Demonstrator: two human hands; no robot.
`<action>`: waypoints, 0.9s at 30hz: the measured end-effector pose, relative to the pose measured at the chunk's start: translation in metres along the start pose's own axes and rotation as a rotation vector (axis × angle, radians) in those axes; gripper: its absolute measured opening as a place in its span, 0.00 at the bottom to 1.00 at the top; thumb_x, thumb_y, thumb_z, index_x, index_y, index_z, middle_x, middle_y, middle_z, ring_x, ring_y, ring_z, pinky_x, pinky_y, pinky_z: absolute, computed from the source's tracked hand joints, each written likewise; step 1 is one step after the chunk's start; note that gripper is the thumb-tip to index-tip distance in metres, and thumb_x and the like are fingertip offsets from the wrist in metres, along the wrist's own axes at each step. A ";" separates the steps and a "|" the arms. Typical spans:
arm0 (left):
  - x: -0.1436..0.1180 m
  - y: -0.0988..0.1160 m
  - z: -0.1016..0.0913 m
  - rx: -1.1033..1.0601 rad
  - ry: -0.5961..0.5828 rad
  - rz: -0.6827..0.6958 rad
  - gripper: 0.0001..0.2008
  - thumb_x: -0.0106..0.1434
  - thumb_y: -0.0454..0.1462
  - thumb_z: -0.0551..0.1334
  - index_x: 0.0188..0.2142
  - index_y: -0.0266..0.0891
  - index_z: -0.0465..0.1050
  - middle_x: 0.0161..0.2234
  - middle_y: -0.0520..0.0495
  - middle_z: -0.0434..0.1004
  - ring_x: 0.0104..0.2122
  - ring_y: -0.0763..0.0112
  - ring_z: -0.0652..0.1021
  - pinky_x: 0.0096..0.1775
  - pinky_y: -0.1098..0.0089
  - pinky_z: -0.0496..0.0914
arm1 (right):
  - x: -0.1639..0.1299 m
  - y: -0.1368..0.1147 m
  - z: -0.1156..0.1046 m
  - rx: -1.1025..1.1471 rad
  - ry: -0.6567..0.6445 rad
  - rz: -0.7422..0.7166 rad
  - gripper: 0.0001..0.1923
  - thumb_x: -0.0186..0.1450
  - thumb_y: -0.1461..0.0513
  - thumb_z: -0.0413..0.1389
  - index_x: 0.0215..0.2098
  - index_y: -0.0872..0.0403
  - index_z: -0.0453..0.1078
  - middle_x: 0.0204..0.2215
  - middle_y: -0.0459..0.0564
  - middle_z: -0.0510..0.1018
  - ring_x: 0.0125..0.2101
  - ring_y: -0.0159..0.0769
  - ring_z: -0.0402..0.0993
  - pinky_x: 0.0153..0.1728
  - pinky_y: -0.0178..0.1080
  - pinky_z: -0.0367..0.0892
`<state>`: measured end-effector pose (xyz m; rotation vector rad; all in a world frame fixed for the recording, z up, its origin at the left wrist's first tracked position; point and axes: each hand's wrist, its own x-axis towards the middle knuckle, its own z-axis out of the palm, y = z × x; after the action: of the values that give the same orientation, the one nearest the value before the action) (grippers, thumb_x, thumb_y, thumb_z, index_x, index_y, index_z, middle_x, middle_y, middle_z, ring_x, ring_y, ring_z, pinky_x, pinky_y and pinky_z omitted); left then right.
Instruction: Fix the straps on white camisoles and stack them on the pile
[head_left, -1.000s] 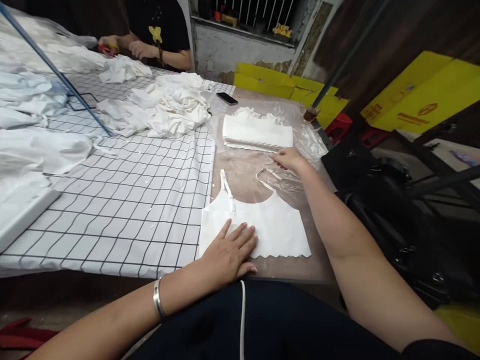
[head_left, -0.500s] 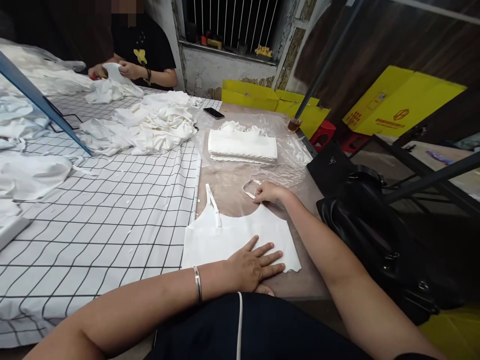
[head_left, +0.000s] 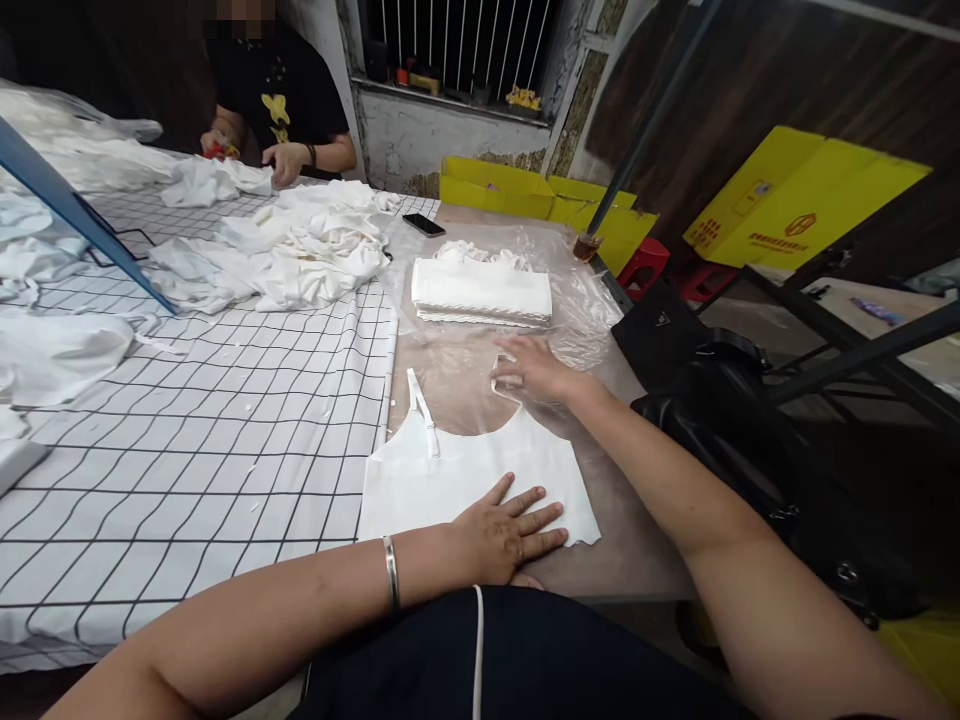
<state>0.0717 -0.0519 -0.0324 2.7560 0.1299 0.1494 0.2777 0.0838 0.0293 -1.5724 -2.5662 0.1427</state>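
A white camisole top (head_left: pixel 435 480) lies flat on the table in front of me, its neckline facing away. My left hand (head_left: pixel 510 525) presses on its lower right part, palm down and fingers spread. One thin strap (head_left: pixel 425 415) stands up folded at the garment's left shoulder. At the right shoulder, my right hand (head_left: pixel 536 368) hovers over the other strap (head_left: pixel 496 378), fingers stretched out and slightly blurred. Its fingertips partly cover that strap's loop. Beyond the hands sits a neat stack of folded white tops (head_left: pixel 481 292) on clear plastic.
Heaps of white garments (head_left: pixel 300 250) cover the checked cloth (head_left: pixel 300 430) at left. A phone (head_left: pixel 424 224) lies behind the stack. Across the table, a co-worker's hands (head_left: pixel 289 162) handle white fabric. A black bag (head_left: pixel 720 420) and a metal post stand at right, with yellow boxes (head_left: pixel 495 187) behind.
My right hand has loosened its pinch on the right strap and stretched its fingers, moving slightly up. My left hand stays flat on the camisole. The co-worker's hands have lowered the fabric.
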 end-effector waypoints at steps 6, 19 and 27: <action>0.001 0.003 -0.006 -0.015 -0.049 -0.025 0.31 0.69 0.55 0.48 0.66 0.47 0.58 0.67 0.46 0.55 0.68 0.55 0.54 0.65 0.48 0.45 | 0.001 -0.002 -0.016 -0.029 -0.107 -0.052 0.08 0.55 0.68 0.57 0.19 0.54 0.67 0.41 0.53 0.79 0.48 0.49 0.68 0.55 0.54 0.53; 0.036 0.005 -0.057 -1.962 0.463 -0.719 0.24 0.71 0.50 0.47 0.43 0.34 0.73 0.50 0.36 0.77 0.47 0.64 0.78 0.51 0.63 0.71 | -0.074 -0.052 -0.068 0.953 -0.061 0.484 0.15 0.52 0.58 0.62 0.27 0.51 0.59 0.16 0.37 0.62 0.18 0.28 0.60 0.20 0.32 0.56; 0.056 -0.015 -0.054 -2.081 0.501 -0.740 0.05 0.59 0.36 0.64 0.29 0.36 0.73 0.25 0.53 0.71 0.22 0.79 0.68 0.29 0.74 0.64 | -0.149 -0.092 -0.043 0.722 0.018 0.614 0.16 0.58 0.50 0.61 0.29 0.53 0.66 0.21 0.41 0.68 0.24 0.30 0.63 0.25 0.33 0.58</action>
<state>0.1195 -0.0124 0.0174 0.4864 0.6268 0.4170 0.2705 -0.0905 0.0760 -1.9036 -1.6091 0.9681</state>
